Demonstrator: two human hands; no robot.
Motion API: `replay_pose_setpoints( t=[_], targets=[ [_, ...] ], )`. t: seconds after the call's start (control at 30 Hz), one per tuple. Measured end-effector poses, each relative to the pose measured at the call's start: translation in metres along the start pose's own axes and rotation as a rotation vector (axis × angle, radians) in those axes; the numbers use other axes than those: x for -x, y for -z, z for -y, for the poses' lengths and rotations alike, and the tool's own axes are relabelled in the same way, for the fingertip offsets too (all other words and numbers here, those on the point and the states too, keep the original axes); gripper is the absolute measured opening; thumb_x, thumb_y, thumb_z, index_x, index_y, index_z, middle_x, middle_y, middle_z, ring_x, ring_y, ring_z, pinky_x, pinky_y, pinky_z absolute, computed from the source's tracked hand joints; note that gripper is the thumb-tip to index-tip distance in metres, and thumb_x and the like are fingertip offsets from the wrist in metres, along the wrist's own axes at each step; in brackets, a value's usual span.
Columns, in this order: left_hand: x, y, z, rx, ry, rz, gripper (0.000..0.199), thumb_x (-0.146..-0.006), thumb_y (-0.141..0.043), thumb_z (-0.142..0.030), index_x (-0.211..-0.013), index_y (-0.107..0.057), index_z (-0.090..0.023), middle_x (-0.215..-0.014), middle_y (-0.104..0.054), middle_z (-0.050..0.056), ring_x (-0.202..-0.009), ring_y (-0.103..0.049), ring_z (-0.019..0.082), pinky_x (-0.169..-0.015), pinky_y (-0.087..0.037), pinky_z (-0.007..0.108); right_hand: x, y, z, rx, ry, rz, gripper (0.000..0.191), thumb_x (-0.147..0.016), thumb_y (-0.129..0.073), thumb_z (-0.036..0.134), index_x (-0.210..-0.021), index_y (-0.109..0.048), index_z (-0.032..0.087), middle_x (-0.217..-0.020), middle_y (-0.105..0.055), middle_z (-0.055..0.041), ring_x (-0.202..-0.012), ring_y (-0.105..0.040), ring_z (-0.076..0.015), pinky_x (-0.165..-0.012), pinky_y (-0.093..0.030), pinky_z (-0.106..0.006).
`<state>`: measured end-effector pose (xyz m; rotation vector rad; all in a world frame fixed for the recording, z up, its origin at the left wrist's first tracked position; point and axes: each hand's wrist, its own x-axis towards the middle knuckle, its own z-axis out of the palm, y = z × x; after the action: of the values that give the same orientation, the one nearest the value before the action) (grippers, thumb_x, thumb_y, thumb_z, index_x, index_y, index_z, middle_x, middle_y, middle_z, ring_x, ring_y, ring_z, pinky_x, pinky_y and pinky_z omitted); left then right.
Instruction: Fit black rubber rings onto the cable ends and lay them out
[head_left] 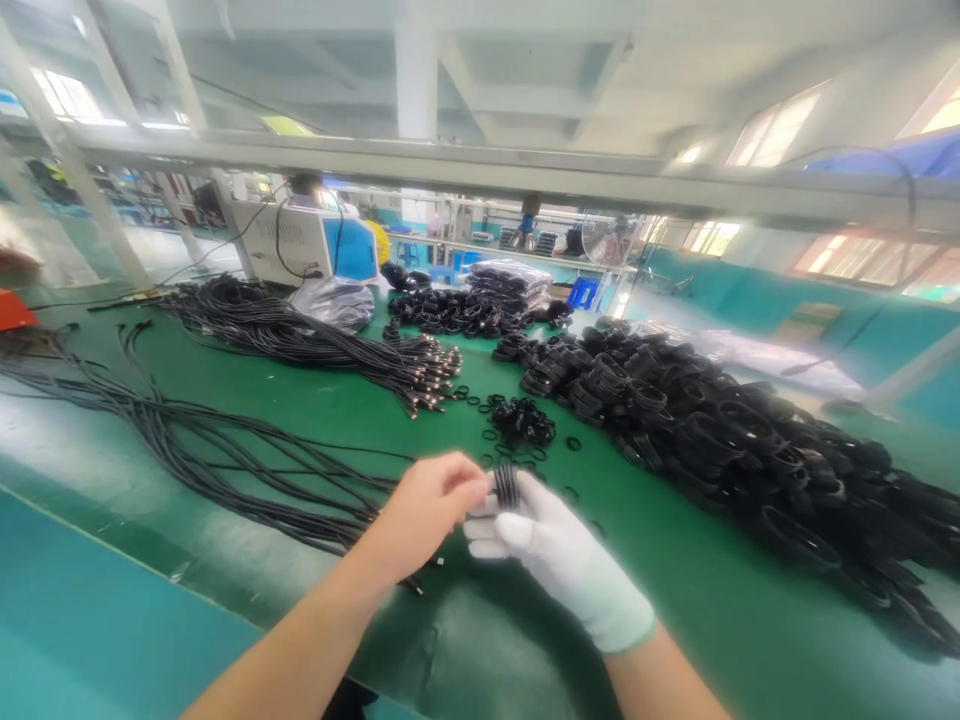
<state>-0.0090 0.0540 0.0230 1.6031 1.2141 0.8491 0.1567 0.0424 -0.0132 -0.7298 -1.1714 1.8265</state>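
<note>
Near the middle of the green bench, my right hand (551, 545), in a white glove, grips a small coil of black cable (506, 487) between thumb and fingers. My bare left hand (439, 505) is right beside the coil, its thumb and fingertips pinched together at the coil's left side. Whatever lies between those fingertips is too small to make out. Just beyond both hands is a small heap of thin black rings (521, 420), with several loose ones scattered around it. To the left, loose black cables (247, 460) stretch across the bench and pass behind my left forearm.
A large heap of coiled black cables (697, 410) covers the right side. At the back left lies a thick bundle of cables with metal ends (427, 375), near a white and blue machine (300, 240). More coils and bagged stacks (510, 285) stand behind. A shelf beam (465, 160) crosses above.
</note>
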Motion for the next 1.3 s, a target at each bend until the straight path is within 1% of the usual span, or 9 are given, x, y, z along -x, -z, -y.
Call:
replay_pose_setpoints(
  t=[0.1, 0.3, 0.6, 0.73, 0.8, 0.9, 1.0, 1.13, 1.3],
  targets=[
    [0.008, -0.008, 0.005, 0.193, 0.092, 0.089, 0.011, -0.075, -0.057, -0.027, -0.076, -0.057, -0.016, -0.066, -0.055, -0.004, -0.058, -0.046, 0.009, -0.053, -0.034, 0.019, -0.001, -0.007, 0.002, 0.038, 0.005, 0.026, 0.035, -0.074, -0.068, 0.026, -0.106, -0.055, 0.017, -0.105, -0.058, -0.0084, -0.097, -0.059, -0.0229, -0.085, -0.048, -0.041],
    [0.011, -0.017, 0.009, 0.383, 0.115, 0.069, 0.016, -0.072, -0.058, -0.021, -0.063, -0.046, -0.015, -0.055, -0.04, -0.007, -0.051, -0.035, 0.006, -0.05, -0.027, 0.018, -0.002, -0.013, 0.001, 0.021, -0.016, 0.069, 0.037, -0.07, -0.07, 0.022, -0.105, -0.057, 0.016, -0.101, -0.06, -0.0066, -0.094, -0.058, -0.0206, -0.083, -0.047, -0.035],
    [0.011, -0.017, 0.017, 0.513, 0.112, 0.104, 0.013, -0.07, -0.058, -0.018, -0.064, -0.047, -0.015, -0.058, -0.048, -0.005, -0.055, -0.042, 0.007, -0.055, -0.033, 0.018, -0.001, -0.013, -0.004, -0.14, -0.044, 0.093, 0.044, -0.067, -0.072, 0.024, -0.107, -0.058, 0.014, -0.094, -0.06, -0.0057, -0.084, -0.057, -0.0158, -0.083, -0.046, -0.033],
    [0.011, -0.013, 0.017, 0.34, 0.104, 0.093, 0.013, -0.076, -0.055, -0.023, -0.067, -0.049, -0.015, -0.057, -0.045, -0.005, -0.053, -0.04, 0.007, -0.051, -0.032, 0.018, -0.003, -0.009, -0.009, -0.145, -0.036, 0.093, 0.042, -0.07, -0.071, 0.023, -0.108, -0.056, 0.013, -0.092, -0.06, -0.0061, -0.081, -0.059, -0.015, -0.082, -0.047, -0.035],
    [0.011, -0.01, 0.017, 0.155, 0.082, 0.017, 0.01, -0.078, -0.051, -0.025, -0.076, -0.054, -0.016, -0.063, -0.05, -0.003, -0.056, -0.045, 0.009, -0.052, -0.036, 0.02, -0.003, -0.008, -0.01, -0.157, -0.071, 0.078, 0.044, -0.07, -0.072, 0.023, -0.109, -0.053, 0.014, -0.1, -0.059, -0.0085, -0.086, -0.06, -0.0173, -0.084, -0.047, -0.038],
    [0.01, -0.01, 0.017, -0.123, -0.059, -0.154, 0.024, -0.075, -0.049, -0.015, -0.097, -0.057, -0.02, -0.086, -0.058, 0.001, -0.07, -0.054, 0.013, -0.067, -0.045, 0.024, -0.001, -0.008, -0.007, -0.151, -0.129, 0.063, 0.049, -0.069, -0.072, 0.023, -0.113, -0.05, 0.016, -0.112, -0.055, -0.0108, -0.092, -0.062, -0.0215, -0.085, -0.048, -0.042],
    [0.009, -0.012, 0.018, -0.29, -0.215, -0.188, 0.038, -0.071, -0.046, -0.005, -0.102, -0.059, -0.023, -0.095, -0.058, 0.001, -0.08, -0.056, 0.014, -0.078, -0.046, 0.026, 0.001, -0.011, -0.001, -0.1, -0.165, 0.065, 0.051, -0.069, -0.072, 0.021, -0.115, -0.049, 0.017, -0.117, -0.053, -0.0108, -0.098, -0.06, -0.0239, -0.083, -0.051, -0.042],
    [0.007, -0.015, 0.021, -0.406, -0.314, -0.21, 0.038, -0.076, -0.043, -0.004, -0.1, -0.064, -0.025, -0.09, -0.058, 0.0, -0.082, -0.057, 0.013, -0.078, -0.046, 0.024, 0.003, -0.014, 0.004, -0.101, -0.144, 0.081, 0.053, -0.069, -0.071, 0.022, -0.117, -0.049, 0.018, -0.121, -0.051, -0.0104, -0.108, -0.054, -0.0257, -0.084, -0.051, -0.041],
    [0.003, -0.019, 0.029, -0.339, -0.375, -0.304, 0.032, -0.076, -0.044, -0.004, -0.089, -0.068, -0.021, -0.08, -0.062, 0.0, -0.076, -0.058, 0.011, -0.072, -0.047, 0.021, 0.0, -0.015, 0.003, -0.143, -0.129, 0.123, 0.051, -0.072, -0.07, 0.023, -0.118, -0.05, 0.016, -0.119, -0.051, -0.0111, -0.105, -0.057, -0.0268, -0.085, -0.05, -0.042]
  ],
)
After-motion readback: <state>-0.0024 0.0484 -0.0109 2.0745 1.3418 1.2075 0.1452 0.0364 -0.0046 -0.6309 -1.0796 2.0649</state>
